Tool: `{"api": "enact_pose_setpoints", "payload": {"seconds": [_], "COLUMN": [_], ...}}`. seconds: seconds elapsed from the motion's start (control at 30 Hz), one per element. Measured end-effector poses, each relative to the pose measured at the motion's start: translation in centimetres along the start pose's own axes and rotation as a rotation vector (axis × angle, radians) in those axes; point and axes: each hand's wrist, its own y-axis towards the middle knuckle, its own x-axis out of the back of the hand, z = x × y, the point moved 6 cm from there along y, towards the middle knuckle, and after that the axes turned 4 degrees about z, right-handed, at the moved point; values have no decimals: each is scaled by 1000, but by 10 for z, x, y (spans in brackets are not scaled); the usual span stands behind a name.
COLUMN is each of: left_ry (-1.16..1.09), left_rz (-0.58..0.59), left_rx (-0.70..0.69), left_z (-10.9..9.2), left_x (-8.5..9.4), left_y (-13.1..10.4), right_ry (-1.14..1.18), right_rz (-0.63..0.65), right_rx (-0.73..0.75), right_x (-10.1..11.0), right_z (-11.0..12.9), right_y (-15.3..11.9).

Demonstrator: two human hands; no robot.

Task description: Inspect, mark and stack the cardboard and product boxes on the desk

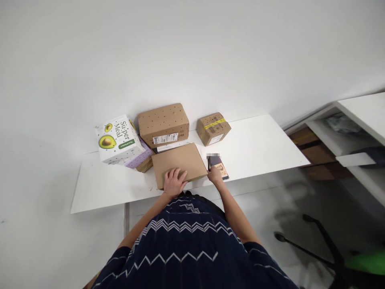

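A flat brown cardboard box (179, 158) lies on the white table in front of me. My left hand (174, 182) rests flat on its top near the front edge, fingers spread. My right hand (214, 175) is closed in a fist by the box's right front corner. A slim dark object (209, 163) sticks up out of that fist; its kind is too small to make out. Right behind the fist lies a dark packet with a printed picture (221, 168), partly covered by the hand.
The narrow white table (255, 138) stands against a wall. At its back are a larger dotted carton (164, 122), a small yellow-taped carton (213, 128) and a white avocado-print box (120, 140) on a purple box (138, 156). White shelving (357, 120) and a chair base (327, 245) are at right.
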Motion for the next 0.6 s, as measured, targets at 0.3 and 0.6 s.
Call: {"api": "enact_pose_setpoints", "payload": {"seconds": [0.3,0.6], "left_ry": [28,155], "left_rz": [8,51], "left_rx": [-22,-107], "left_z": [-14,-21], "left_x": [3,-4], "left_y": [11,17], "right_ry": [1089,663], "right_rz": [-258,-210], "right_rx": [411,703], "right_x": [63,14], "right_z": [67,119], "right_y": [-42,-34]}}
